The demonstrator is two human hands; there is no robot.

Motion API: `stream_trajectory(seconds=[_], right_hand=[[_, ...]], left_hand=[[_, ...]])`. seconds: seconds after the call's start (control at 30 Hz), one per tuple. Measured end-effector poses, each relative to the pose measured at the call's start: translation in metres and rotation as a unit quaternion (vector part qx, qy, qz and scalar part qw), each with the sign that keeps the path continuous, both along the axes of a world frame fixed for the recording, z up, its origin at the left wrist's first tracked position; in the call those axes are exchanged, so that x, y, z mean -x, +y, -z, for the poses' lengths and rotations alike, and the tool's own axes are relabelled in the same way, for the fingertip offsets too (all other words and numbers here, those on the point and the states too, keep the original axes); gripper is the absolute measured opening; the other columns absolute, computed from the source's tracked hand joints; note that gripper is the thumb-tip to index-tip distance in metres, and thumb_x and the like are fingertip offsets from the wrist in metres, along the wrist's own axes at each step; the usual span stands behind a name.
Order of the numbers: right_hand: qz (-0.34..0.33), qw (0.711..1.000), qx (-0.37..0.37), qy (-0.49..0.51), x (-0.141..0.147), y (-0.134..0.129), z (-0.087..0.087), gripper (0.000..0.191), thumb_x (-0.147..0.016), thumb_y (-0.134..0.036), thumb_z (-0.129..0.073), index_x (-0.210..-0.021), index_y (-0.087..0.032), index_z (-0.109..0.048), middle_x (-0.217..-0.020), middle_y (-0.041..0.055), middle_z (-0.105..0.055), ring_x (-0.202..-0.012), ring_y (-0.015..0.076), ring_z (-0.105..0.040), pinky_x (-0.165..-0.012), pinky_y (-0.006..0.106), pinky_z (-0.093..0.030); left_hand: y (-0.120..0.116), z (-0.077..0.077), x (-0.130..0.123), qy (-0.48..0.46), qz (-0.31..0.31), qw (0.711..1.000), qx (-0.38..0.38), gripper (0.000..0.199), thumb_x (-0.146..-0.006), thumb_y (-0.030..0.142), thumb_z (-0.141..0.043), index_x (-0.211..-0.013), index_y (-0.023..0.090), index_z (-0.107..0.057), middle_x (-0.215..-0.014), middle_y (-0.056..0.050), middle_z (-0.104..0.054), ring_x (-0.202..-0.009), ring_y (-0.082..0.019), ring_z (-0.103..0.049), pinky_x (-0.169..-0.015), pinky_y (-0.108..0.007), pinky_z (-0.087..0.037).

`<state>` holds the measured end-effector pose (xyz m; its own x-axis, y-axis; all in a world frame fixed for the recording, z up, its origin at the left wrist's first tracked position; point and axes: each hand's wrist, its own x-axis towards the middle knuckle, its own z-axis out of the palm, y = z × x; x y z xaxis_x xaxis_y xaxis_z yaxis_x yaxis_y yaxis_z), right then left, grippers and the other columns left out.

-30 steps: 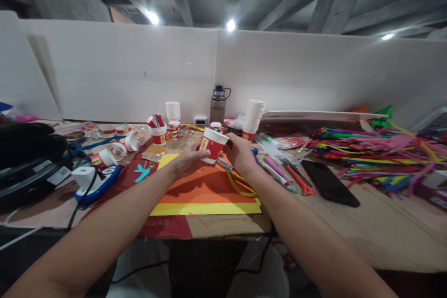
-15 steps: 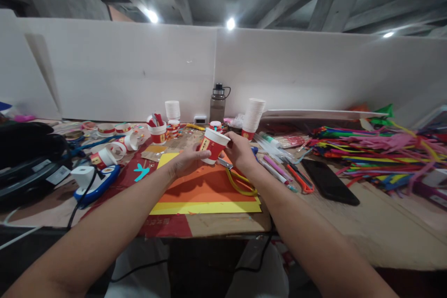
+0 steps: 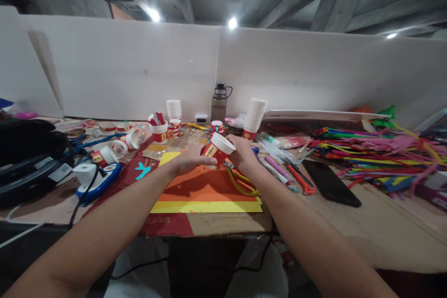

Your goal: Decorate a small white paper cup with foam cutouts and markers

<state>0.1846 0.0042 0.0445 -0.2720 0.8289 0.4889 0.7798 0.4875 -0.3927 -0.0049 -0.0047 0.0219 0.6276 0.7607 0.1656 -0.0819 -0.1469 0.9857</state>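
Observation:
A red and white paper cup (image 3: 217,150) tilts to the right over the sheets, its white rim turned up toward me. My left hand (image 3: 195,158) wraps its left side, thumb across the front. At the right, my right hand (image 3: 241,151) closes against the cup near the rim; its fingertips are partly hidden behind it. Below the hands lies orange paper (image 3: 199,186) on top of yellow paper (image 3: 209,207). Yellow-handled scissors (image 3: 244,187) rest on the orange sheet, with part of the metal showing just under the cup.
Behind stand a grey bottle (image 3: 219,104), a tall cup stack (image 3: 256,116) and a cup of red items (image 3: 159,131). Left are cut cups (image 3: 105,154) and a blue-white power strip (image 3: 98,181). Right lie markers (image 3: 278,167), a black phone (image 3: 331,181) and colourful pipe cleaners (image 3: 377,149).
The cup has tipped further to the right and shifted slightly right and down. My right hand has moved from its rim to round its right side. The view has shifted slightly.

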Motion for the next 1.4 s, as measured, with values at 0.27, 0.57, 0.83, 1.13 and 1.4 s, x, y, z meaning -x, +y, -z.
stream_trajectory(seconds=[0.27,0.57,0.83,1.13,1.4], right_hand=[[-0.028,0.999,0.008,0.016,-0.004,-0.003,-0.002,0.01,-0.071,-0.01,-0.06,-0.078,-0.014,-0.068,-0.083,0.0084,-0.074,-0.074,0.0191,-0.066,-0.063,0.024,-0.041],[-0.028,0.99,0.03,0.131,-0.004,0.007,0.009,0.024,-0.069,-0.004,-0.052,-0.084,-0.014,-0.068,-0.076,0.0032,-0.072,-0.064,0.0144,-0.062,-0.058,0.022,-0.042],[-0.017,0.996,-0.052,0.072,-0.002,0.006,0.01,0.025,-0.071,-0.002,-0.05,-0.08,-0.016,-0.069,-0.083,0.0073,-0.074,-0.072,0.0185,-0.065,-0.065,0.026,-0.045],[0.037,0.998,-0.055,0.0,0.002,0.0,0.006,0.011,-0.077,-0.012,-0.055,-0.076,-0.017,-0.064,-0.082,0.0076,-0.072,-0.07,0.0173,-0.061,-0.062,0.026,-0.039],[0.042,0.991,-0.065,0.108,-0.015,0.002,-0.007,0.015,-0.085,-0.024,-0.053,-0.083,-0.016,-0.065,-0.072,0.004,-0.067,-0.064,0.0146,-0.056,-0.061,0.025,-0.038]], left_hand=[[0.001,-0.001,0.003,0.019,0.002,1.0,-0.011,0.056,-0.065,0.043,-0.079,-0.109,0.013,-0.064,-0.105,-0.014,-0.069,-0.09,-0.023,-0.065,-0.081,-0.034,-0.048],[-0.003,-0.006,-0.001,-0.055,0.006,0.998,0.024,0.059,-0.059,0.042,-0.083,-0.105,0.011,-0.064,-0.099,-0.016,-0.07,-0.086,-0.023,-0.066,-0.078,-0.033,-0.05],[-0.002,-0.004,-0.001,-0.053,-0.007,0.998,0.037,0.058,-0.06,0.041,-0.084,-0.105,0.011,-0.064,-0.099,-0.015,-0.07,-0.085,-0.021,-0.066,-0.077,-0.032,-0.05],[-0.005,-0.007,-0.003,-0.057,0.014,0.997,0.046,0.06,-0.056,0.042,-0.085,-0.104,0.01,-0.064,-0.099,-0.016,-0.07,-0.084,-0.023,-0.067,-0.073,-0.03,-0.049],[-0.005,-0.012,-0.002,-0.136,-0.016,0.988,0.074,0.054,-0.069,0.04,-0.078,-0.111,0.015,-0.056,-0.094,-0.011,-0.07,-0.071,-0.017,-0.067,-0.054,-0.023,-0.047]])
